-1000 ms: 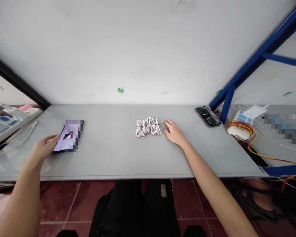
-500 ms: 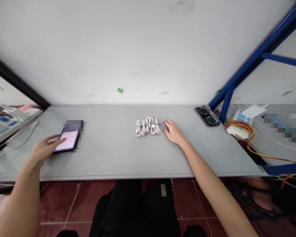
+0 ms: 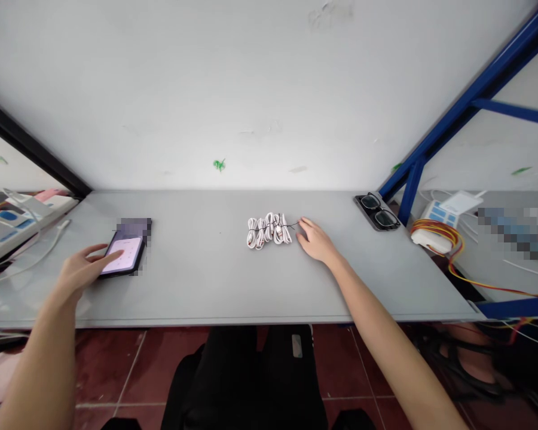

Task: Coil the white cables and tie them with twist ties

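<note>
On the left of the grey table lies a dark phone (image 3: 124, 251) with a lit pale pink screen. My left hand (image 3: 84, 266) is at its near left side, thumb over the screen and fingers apart. Several white cables (image 3: 269, 230), coiled and bound with black ties, lie side by side at the middle. Just right of them, my right hand (image 3: 314, 240) rests on the table, its fingertips together at the end of a thin black tie. Whether those fingertips grip the tie is too small to tell.
Dark glasses (image 3: 379, 211) lie on a black case at the back right. White power strips (image 3: 29, 224) and cables crowd the left end. Beyond a blue frame (image 3: 411, 185) are red and yellow wires (image 3: 458, 242). A person's foot (image 3: 470, 358) shows below right.
My left thumb has shifted slightly right over the phone screen. My right hand and the white cables stay in place.
</note>
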### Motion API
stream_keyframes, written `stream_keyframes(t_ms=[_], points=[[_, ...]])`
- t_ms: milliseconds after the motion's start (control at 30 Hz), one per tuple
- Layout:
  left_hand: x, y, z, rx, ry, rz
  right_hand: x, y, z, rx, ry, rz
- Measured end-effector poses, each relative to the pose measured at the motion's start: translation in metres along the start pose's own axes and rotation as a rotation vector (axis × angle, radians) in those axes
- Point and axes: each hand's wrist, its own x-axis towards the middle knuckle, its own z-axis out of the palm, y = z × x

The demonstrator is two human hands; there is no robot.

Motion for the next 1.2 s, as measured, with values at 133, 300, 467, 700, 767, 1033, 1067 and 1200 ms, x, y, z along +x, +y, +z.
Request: stream_keyframes(t_ms=[133,300,467,700,767,1033,1067,1200], points=[[-0.010,0.011,-0.001,-0.031,0.000,-0.056,0.000,0.001,0.001,-0.003,-0.001,0.008],[-0.005,0.015,0.003,0.042,0.005,-0.053,0.000,0.000,0.001,-0.014,0.004,-0.005],[0.008,-0.003,0.002,-0.055,0.032,-0.002,-0.001,0.000,0.000,0.000,0.015,-0.015],[-0.009,-0.013,-0.011,-0.294,-0.221,-0.045,-0.001,-0.001,-0.001,0.017,0.009,-0.005],[-0.013,-0.010,-0.012,-0.326,-0.217,-0.049,-0.001,0.000,-0.001,0.022,0.020,-0.011],[-0.015,-0.007,-0.011,-0.397,-0.245,-0.097,-0.001,0.001,0.000,0.001,0.004,-0.011],[-0.015,-0.007,-0.011,-0.401,-0.249,-0.098,-0.001,0.001,-0.001,0.006,0.007,-0.012],[-0.013,-0.010,-0.011,-0.358,-0.233,-0.070,-0.001,0.001,-0.001,0.026,0.016,-0.010]])
